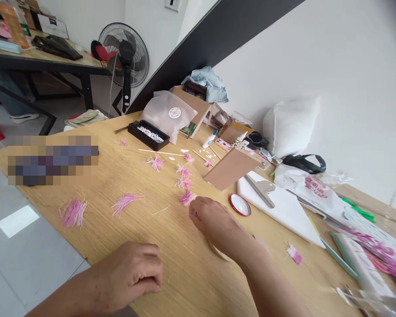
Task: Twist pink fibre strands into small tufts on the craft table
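Observation:
My right hand (214, 222) reaches over the table with its fingers pinched together. At its fingertips is a pink-and-white fringed tuft (186, 197), last in a short row of similar tufts (184, 179); the pinch itself is partly hidden. My left hand (137, 275) rests near the table's front edge, fingers curled inward, and whatever may be in it is hidden. Beyond it lie a loose pink bundle of strands (127, 201) and a thicker pink bundle (74, 212). Thin pale strands (161, 211) lie between the hands.
A red-rimmed lid (240, 205) is right of my right hand, near an upright brown board (232, 167) and a clipboard (262, 189). Farther back are a black tray (148, 135), a glue bottle (210, 138) and thin sticks (160, 152). Pink material (379, 248) lies at right.

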A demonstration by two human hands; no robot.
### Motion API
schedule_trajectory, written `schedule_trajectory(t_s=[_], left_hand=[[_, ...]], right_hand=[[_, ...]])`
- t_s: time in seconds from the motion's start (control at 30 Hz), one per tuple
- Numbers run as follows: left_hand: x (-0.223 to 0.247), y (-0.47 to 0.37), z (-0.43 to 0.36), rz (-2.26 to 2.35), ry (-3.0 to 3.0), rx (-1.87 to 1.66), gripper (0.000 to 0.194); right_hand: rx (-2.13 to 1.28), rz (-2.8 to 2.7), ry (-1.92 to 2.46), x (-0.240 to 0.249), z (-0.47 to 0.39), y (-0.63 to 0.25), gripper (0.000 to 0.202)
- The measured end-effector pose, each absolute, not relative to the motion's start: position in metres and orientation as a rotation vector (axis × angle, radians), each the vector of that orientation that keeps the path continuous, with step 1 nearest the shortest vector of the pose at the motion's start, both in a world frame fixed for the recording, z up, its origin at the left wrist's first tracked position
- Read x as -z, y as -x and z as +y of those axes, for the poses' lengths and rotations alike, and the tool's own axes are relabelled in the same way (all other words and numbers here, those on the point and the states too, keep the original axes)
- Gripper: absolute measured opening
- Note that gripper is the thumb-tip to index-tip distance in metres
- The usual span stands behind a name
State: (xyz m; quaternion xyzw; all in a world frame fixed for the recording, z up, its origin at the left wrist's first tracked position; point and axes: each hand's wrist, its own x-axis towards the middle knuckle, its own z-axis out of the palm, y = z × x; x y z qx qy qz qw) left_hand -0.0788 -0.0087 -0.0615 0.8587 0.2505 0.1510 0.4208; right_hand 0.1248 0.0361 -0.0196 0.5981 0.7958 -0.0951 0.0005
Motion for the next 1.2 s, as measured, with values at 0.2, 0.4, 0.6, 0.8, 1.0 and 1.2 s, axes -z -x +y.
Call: schedule_trajectory(t_s=[0.2, 0.4, 0.6, 0.8, 1.0, 1.2], left_hand=[[0.062, 0.077, -0.009, 0.642, -2.189, -0.358, 0.028], [0.062, 0.077, -0.009, 0.658, -2.176, -0.326, 0.029], [0.066, 0.078, -0.009, 0.662, -2.173, -0.341, 0.027], [0.066, 0.078, -0.009, 0.651, -2.173, -0.336, 0.027], [0.066, 0.079, -0.01, 0.661, -2.163, -0.342, 0.026], [0.063, 0.078, -0.008, 0.644, -2.16, -0.353, 0.027]], right_hand=[[0.424, 2.666, -1.837, 0.014, 0.035, -0.124, 0.018], [0.383, 2.836, -1.593, 0.037, 0.059, -0.109, 0.017], [0.423, 2.85, -1.461, 0.046, 0.072, -0.106, 0.019], [0.392, 2.835, -1.442, 0.05, 0.072, -0.108, 0.013], [0.306, 2.831, -1.466, 0.056, 0.068, -0.113, 0.013], [0.271, 2.844, -1.533, 0.048, 0.062, -0.123, 0.016]])
